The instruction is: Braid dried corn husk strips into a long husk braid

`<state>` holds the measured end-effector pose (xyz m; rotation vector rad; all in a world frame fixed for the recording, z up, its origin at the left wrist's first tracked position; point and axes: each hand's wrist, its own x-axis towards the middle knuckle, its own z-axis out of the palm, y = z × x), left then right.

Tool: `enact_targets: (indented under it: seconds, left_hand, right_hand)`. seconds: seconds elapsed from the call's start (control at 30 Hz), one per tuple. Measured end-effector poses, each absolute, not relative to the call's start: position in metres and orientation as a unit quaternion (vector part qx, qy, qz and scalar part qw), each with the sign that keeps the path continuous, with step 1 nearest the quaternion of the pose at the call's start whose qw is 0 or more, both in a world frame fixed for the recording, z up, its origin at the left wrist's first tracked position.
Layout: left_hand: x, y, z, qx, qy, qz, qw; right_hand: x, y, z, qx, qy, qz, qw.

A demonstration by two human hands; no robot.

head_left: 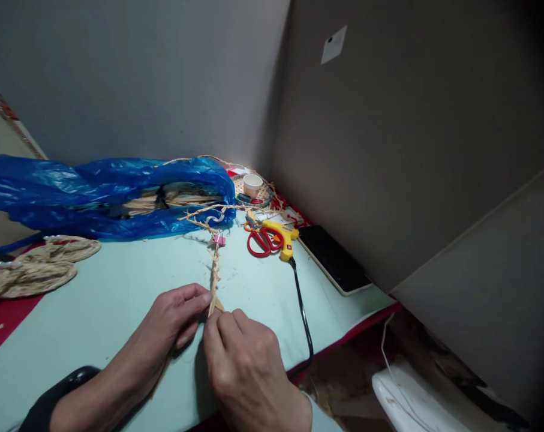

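A tan braid of plant fibre runs from a pink binder clip down toward me. My left hand pinches its lower end between thumb and fingers, from the left side. Close beside it, my right hand has its fingers closed on the strands just below; the fingertips are partly hidden behind the knuckles. A loose strand hangs under my left hand. Beyond the clip, a thinner frayed length of the braid bends back across the table toward the basket.
A blue plastic bag holding dry fibre lies at the back left, near woven sandals. Red-handled scissors, a yellow glue gun with black cord, and a dark tablet lie right. A white cup stands behind, before grey partitions.
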<state>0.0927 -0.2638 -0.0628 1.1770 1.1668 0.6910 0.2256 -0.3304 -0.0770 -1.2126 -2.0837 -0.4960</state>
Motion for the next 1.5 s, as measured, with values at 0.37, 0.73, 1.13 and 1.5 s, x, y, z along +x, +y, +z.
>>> enact_targets:
  seconds: [0.37, 0.73, 1.13, 1.5]
  left_hand:
    - [0.088, -0.265, -0.061, 0.494, 0.444, 0.325, 0.673]
    - [0.085, -0.266, -0.059, 0.542, 0.398, 0.305, 0.674]
    - [0.084, -0.266, -0.061, 0.555, 0.460, 0.282, 0.634]
    - [0.086, -0.292, -0.054, 0.764, 0.509, 0.288, 0.272]
  right_hand:
    - [0.265, -0.289, -0.037, -0.508, -0.685, 0.403, 0.332]
    - [0.264, -0.265, -0.039, -0.381, -0.627, 0.634, 0.244]
    - [0.258, -0.271, -0.056, -0.491, -0.702, 0.408, 0.316]
    - [0.251, -0.283, -0.058, -0.470, -0.601, 0.495, 0.415]
